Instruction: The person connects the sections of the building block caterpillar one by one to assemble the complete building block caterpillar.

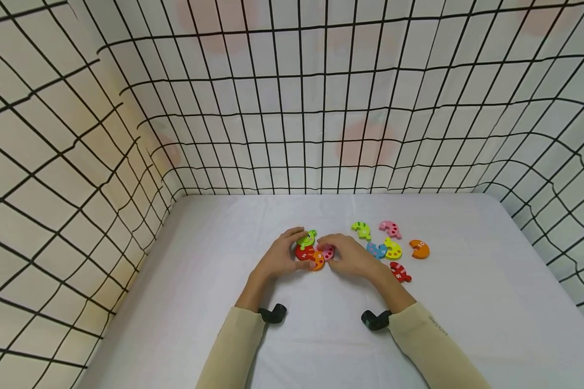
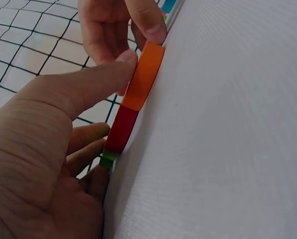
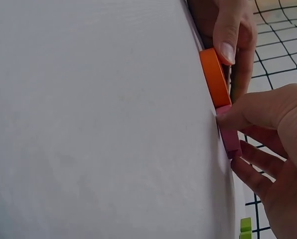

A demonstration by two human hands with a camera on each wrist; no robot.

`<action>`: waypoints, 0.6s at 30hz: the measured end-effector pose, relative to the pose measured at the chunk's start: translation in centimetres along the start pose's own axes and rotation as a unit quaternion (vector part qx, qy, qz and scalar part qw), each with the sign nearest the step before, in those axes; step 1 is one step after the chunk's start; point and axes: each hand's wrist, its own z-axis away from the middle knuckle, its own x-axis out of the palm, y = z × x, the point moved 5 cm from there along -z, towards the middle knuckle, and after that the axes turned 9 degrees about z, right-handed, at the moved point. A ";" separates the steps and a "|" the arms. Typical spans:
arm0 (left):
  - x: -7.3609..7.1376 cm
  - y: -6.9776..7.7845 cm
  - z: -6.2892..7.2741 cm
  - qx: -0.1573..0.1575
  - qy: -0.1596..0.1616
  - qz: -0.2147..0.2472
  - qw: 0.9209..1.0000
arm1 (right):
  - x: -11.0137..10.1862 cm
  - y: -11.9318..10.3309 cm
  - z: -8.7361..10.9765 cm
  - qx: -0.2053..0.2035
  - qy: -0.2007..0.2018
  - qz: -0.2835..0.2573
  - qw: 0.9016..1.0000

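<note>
A green animal-head puzzle piece (image 1: 306, 239), a red piece (image 1: 303, 253) and an orange piece (image 1: 317, 261) lie joined in a curve on the white table. My left hand (image 1: 277, 256) grips this row, its thumb on the orange piece and its fingers around the far side by the green head. From the right, my right hand (image 1: 351, 256) pinches a spotted pink piece (image 3: 230, 139) between thumb and fingers. The pink piece sits right against the end of the orange one, and my right fingers partly cover it in the head view.
Right of my hands lie loose pieces: striped green (image 1: 362, 230), pink (image 1: 391, 229), blue (image 1: 376, 250), yellow (image 1: 393, 248), orange (image 1: 420, 249) and striped red (image 1: 400, 272). Black wire mesh (image 1: 299, 113) stands along the table's back and sides.
</note>
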 end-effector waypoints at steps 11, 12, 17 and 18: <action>0.1 0.0 -0.1 -0.004 0.001 -0.017 1.000 | -2.2 2.0 2.6 0.070 0.023 -0.014 0.997; 0.1 0.0 -0.2 -0.005 0.000 -0.017 1.000 | -2.5 2.3 2.9 0.075 0.027 -0.019 0.997; 0.1 0.0 -0.2 -0.001 -0.004 -0.016 1.000 | -3.4 4.6 4.1 0.099 0.047 -0.020 0.994; 0.2 0.0 -0.2 0.001 -0.004 -0.015 1.000 | -3.5 5.0 4.2 0.103 0.050 -0.016 0.993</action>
